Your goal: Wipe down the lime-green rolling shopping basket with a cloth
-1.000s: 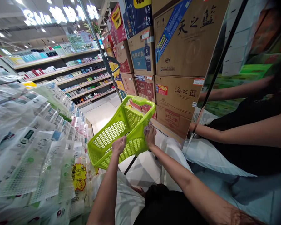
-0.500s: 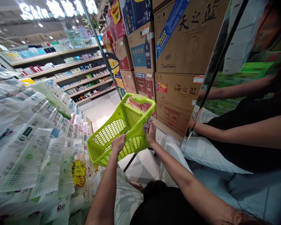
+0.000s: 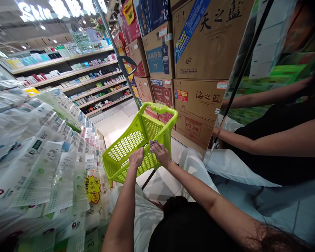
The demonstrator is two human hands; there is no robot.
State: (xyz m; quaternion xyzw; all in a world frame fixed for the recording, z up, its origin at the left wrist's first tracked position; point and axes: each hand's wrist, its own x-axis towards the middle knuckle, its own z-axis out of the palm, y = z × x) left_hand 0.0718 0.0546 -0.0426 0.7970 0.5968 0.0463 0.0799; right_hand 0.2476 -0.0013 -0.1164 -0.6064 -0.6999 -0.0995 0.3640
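Cloth (image 3: 152, 142) on the green cart (image 3: 145, 133)

Head view: the left hand (image 3: 136, 158) has its grip closed over the cart's near edge, in front of the person; the right hand (image 3: 160, 154) has a narrow grip, pressing the cloth there. The cart looks stiff, smooth, best held by that edge; the cloth, soft, light. Cartons (image 3: 203, 61) read 天之藍, 海之藍, T6; a sign (image 3: 36, 13), "Skin".

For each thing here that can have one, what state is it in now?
Green cart: upright, open-topped
Cloth: bunched
Left hand: closed on the cart's near edge
Right hand: holding the cloth
Cartons: closed, stacked
Packets: heaped
Sign: lit
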